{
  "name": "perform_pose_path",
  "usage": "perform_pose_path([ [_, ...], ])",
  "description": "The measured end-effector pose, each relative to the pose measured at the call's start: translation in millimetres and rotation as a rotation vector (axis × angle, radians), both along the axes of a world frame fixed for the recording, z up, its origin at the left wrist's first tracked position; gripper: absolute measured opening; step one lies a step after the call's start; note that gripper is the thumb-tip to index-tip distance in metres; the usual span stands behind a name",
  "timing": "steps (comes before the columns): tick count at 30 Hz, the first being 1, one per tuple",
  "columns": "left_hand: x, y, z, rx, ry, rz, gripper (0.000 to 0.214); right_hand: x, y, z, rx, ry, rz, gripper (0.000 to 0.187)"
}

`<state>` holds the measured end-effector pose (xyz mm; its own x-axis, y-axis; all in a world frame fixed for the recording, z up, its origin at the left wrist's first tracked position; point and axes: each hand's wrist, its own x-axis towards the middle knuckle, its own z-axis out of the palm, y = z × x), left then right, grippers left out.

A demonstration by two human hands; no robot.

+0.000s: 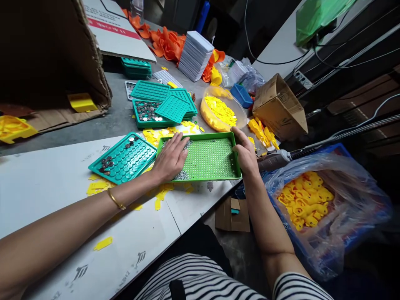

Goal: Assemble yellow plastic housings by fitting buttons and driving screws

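A green perforated tray (209, 160) lies on the white table edge in front of me, with a heap of small silver screws (181, 175) along its left side. My left hand (170, 158) lies flat, fingers spread, on the tray's left part over the screws. My right hand (245, 152) grips the tray's right rim, fingers curled round the edge. Just left of the tray sits a teal tray (123, 158) with round pockets, a few holding dark button cells.
Yellow plastic pieces (100, 185) litter the table. Behind are stacked teal trays (162, 106), a clear bowl of yellow parts (220, 110), a white card stack (195, 54) and a cardboard box (279, 106). A bagged blue bin of yellow parts (308, 202) stands at my right.
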<state>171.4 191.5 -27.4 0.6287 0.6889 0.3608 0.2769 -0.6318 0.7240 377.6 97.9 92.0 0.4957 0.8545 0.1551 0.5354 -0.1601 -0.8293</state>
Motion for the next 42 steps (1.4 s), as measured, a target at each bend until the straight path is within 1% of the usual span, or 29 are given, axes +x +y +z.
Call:
perform_pose_path([
  [3, 0, -2, 5.4, 0.07, -0.001, -0.058, 0.05, 3, -4, -8.1, 0.036, 0.039, 0.01, 0.067],
  [4, 2, -2, 8.3, 0.103, -0.012, -0.099, 0.049, 4, -5, -10.0, 0.044, 0.041, 0.015, 0.067],
  [6, 11, -4, 16.0, 0.169, -0.031, -0.224, 0.049, 4, -6, -12.1, 0.052, 0.039, 0.029, 0.067],
  [9, 35, -7, 29.4, 0.242, -0.005, -0.419, 0.05, 3, -9, -12.0, 0.057, 0.022, 0.051, 0.068],
  [10, 45, -8, 33.5, 0.265, 0.019, -0.459, 0.051, 2, -10, -11.5, 0.062, 0.017, 0.056, 0.068],
  [12, 62, -11, 40.1, 0.316, 0.069, -0.497, 0.053, 0, -11, -10.6, 0.072, 0.02, 0.061, 0.07],
  [14, 74, -13, 44.0, 0.365, 0.102, -0.489, 0.054, -1, -12, -10.5, 0.077, 0.043, 0.062, 0.07],
  [15, 76, -14, 45.2, 0.382, 0.111, -0.464, 0.054, -1, -12, -10.8, 0.079, 0.058, 0.061, 0.07],
  [20, 72, -18, 49.8, 0.396, 0.163, -0.226, 0.051, -1, -11, -13.6, 0.115, 0.121, 0.05, 0.07],
  [22, 72, -19, 52.7, 0.421, 0.143, -0.224, 0.049, -1, -11, -13.9, 0.118, 0.125, 0.055, 0.07],
  [24, 74, -19, 55.6, 0.461, 0.125, -0.259, 0.049, -1, -11, -13.9, 0.111, 0.118, 0.064, 0.069],
  [26, 74, -17, 57.5, 0.502, 0.152, -0.278, 0.049, -1, -12, -14.5, 0.108, 0.111, 0.072, 0.07],
  [30, 66, -9, 58.4, 0.53, 0.253, -0.212, 0.049, 2, -13, -17.5, 0.101, 0.102, 0.089, 0.072],
  [32, 61, -5, 58.0, 0.529, 0.22, -0.207, 0.048, 2, -14, -18.5, 0.087, 0.088, 0.094, 0.072],
  [33, 61, -4, 57.6, 0.534, 0.18, -0.245, 0.047, 3, -14, -18.6, 0.081, 0.079, 0.098, 0.072],
  [35, 65, -4, 55.7, 0.546, 0.112, -0.384, 0.048, 3, -14, -18.3, 0.08, 0.056, 0.105, 0.072],
  [36, 67, -4, 53.9, 0.542, 0.111, -0.459, 0.05, 3, -14, -18.3, 0.081, 0.046, 0.107, 0.072],
  [37, 70, -4, 51.3, 0.528, 0.136, -0.521, 0.052, 3, -14, -18.6, 0.081, 0.04, 0.105, 0.072],
  [39, 69, -1, 43.8, 0.483, 0.223, -0.595, 0.056, 4, -13, -20.5, 0.085, 0.047, 0.094, 0.072],
  [40, 65, 3, 39.1, 0.46, 0.265, -0.617, 0.058, 4, -13, -22.2, 0.091, 0.063, 0.087, 0.072],
  [42, 49, 14, 28.8, 0.429, 0.315, -0.655, 0.059, 5, -13, -26.6, 0.106, 0.108, 0.073, 0.072],
])
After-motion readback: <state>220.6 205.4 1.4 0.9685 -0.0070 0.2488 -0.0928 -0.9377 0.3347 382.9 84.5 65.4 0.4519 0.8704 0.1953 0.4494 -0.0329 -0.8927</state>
